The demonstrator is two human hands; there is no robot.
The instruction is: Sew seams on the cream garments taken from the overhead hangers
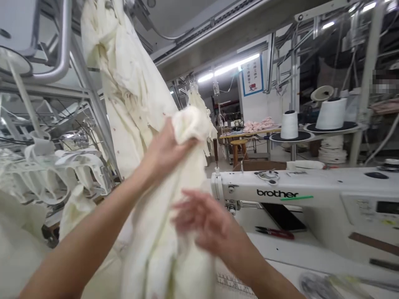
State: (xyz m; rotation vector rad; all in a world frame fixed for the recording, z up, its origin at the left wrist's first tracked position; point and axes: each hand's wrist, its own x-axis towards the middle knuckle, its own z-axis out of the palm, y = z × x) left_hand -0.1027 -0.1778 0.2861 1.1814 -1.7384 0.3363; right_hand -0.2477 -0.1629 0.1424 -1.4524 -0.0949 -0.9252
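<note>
My left hand is closed on the bunched upper part of a cream garment, which hangs down in long folds below the grip. Beside the cloth, my right hand is smeared by motion; its fingers are apart, and I see nothing held in them. Another cream garment hangs just behind, from above. To the right stands a white sewing machine marked "brother".
A dark phone and red-handled snips lie under the machine arm. Thread cones stand on discs behind it. At left, a rack holds white strips. A metal beam crosses overhead.
</note>
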